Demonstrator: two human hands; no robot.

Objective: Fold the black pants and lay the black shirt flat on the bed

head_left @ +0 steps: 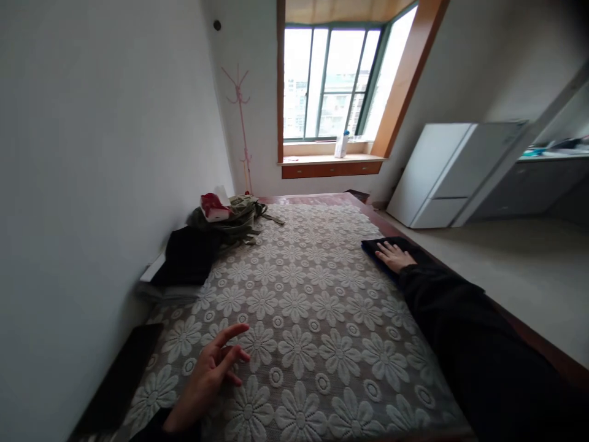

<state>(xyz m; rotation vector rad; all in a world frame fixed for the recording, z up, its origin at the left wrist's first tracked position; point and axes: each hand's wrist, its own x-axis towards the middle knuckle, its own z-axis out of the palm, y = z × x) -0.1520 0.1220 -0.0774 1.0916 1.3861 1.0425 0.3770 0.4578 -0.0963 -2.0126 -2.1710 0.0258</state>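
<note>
My right hand [396, 256] lies flat with fingers spread on a folded dark cloth [375, 245], black with a bluish edge, near the right side of the table. Part of that cloth is hidden under my hand and black sleeve. My left hand [214, 368] hovers low over, or rests on, the floral lace tablecloth [294, 307] at the near left; which of the two I cannot tell. Its fingers are apart and hold nothing.
Along the left wall sit folded black clothing [188, 255], a green backpack [239, 212] and a red-and-white tissue pack [215, 207]. A dark flat panel [122, 374] lies nearer. Beyond the table stand a pink coat rack [240, 116] and a white refrigerator [442, 175].
</note>
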